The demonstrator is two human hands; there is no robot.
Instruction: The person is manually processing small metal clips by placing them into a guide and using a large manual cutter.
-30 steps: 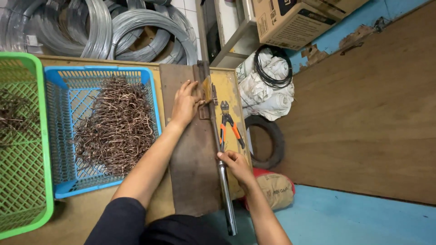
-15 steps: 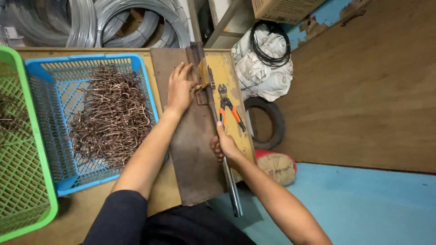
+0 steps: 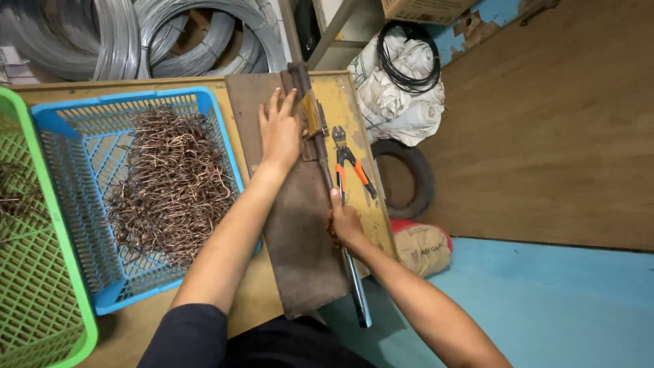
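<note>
Two bare hands work at a wooden table (image 3: 136,85) seen from above. The left hand (image 3: 281,131) lies flat and open, fingers together, pressing on a dark brown metal plate (image 3: 300,232) that runs along the table toward the person. Its fingertips reach the far end of the plate, just beside a yellowish hinged bracket (image 3: 312,116). The right hand (image 3: 346,225) is closed around a long steel lever bar (image 3: 355,286), which runs along the right edge of the plate from the bracket and sticks out past the near edge of the table. Orange-handled cutting pliers (image 3: 349,163) lie on the table just to the right of the bar, between the two hands. To the left of the plate sits a blue plastic basket (image 3: 68,177) heaped with bent brownish wire pieces (image 3: 174,180). A green basket (image 3: 34,286) stands touching it at the far left and is only partly in view. Coils of grey wire (image 3: 136,34) are stacked beyond the table. On the brown floor to the right lie a white sack with a loop of black cable (image 3: 405,58), a black tyre (image 3: 412,178) and a tan sack (image 3: 422,249).
</note>
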